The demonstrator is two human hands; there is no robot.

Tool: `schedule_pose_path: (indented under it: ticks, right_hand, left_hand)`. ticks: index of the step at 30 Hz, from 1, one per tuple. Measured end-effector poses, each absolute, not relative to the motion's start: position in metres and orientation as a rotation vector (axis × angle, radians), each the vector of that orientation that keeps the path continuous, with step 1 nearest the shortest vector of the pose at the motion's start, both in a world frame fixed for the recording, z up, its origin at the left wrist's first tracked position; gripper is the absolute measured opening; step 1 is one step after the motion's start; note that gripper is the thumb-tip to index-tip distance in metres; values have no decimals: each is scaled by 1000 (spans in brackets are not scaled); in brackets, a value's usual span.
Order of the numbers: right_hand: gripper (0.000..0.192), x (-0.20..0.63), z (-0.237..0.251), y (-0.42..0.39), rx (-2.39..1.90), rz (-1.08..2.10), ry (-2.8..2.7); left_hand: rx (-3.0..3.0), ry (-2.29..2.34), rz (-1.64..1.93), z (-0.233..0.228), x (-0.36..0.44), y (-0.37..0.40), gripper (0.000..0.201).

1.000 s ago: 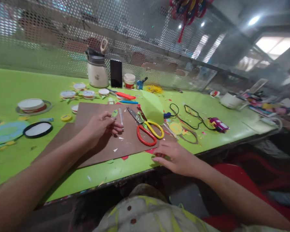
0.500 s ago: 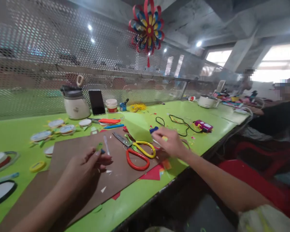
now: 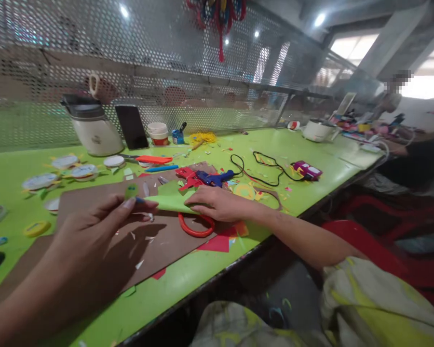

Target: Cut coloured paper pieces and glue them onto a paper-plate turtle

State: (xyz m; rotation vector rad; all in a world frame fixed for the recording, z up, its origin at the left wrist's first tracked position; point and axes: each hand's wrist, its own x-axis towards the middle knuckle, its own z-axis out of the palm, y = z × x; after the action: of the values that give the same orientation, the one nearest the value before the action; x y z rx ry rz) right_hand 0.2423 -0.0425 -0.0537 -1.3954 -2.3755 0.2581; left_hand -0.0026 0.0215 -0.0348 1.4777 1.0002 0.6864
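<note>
So your left hand point(image 3: 94, 231) is hovering over the brown card sheet point(image 3: 94, 202), and its grip is pinching shut on a small green cutout point(image 3: 131, 191) between thumb and fingertips, holding it up just above the sheet. Your right hand point(image 3: 217, 203) is lying flat, fingers spread loose rather than closed, pressing down on a green paper sheet point(image 3: 166, 198) that's sitting on the brown card, tip pointing toward your left hand. It's pinning the paper, not really gripping it.

The red scissors handle point(image 3: 196, 230) is peeking out right under your right hand, touching the edge of that paper. Just behind your right hand a blue glue gun point(image 3: 217, 178) is lying on the table point(image 3: 311, 193), next to some red paper scraps point(image 3: 188, 176), with its black cord point(image 3: 260, 168) looping off toward a pink gadget point(image 3: 307, 169).

Further back along the mesh wall there's a white jug point(image 3: 94, 130), a black phone point(image 3: 132, 126) leaning upright, and a little white cup point(image 3: 158, 133). Round white discs point(image 3: 72, 169) are sitting on the left side of the table, well apart from your hands.
</note>
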Motion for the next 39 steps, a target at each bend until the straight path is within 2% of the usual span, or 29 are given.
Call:
schedule_pose_path:
  ticks: [4,9,13,18,22,27,34,39]
  right_hand:
    - [28,249,-51,-39,-1305,279,-2477]
    - [25,242,-60,-43,-1133,257,-2500]
    - [20,258,-52,-32,-1365,211,-2208]
    - [24,290,-29,26,-1681,105,-2120]
    - [17,276,-15,78,-1793,136,-2334]
    - [19,258,-2,118,-1946,137,-2511]
    - [21,288,-9,90,-1934,35,-2514]
    - [23,270,-17,96,-1806,88,-2657]
  left_hand:
    - [1963,966,660,-29,21,31,27]
    - [2310,853,485,-43,46,34,23]
    - [2400,877,466,-59,46,30,30]
    - [2543,754,519,-69,37,30,27]
    - [2571,685,595,-74,33,30,26]
    - [2518,686,624,-71,30,29,25]
    - [2412,799,663,-64,30,33,27]
    - [2320,886,723,-63,35,33,31]
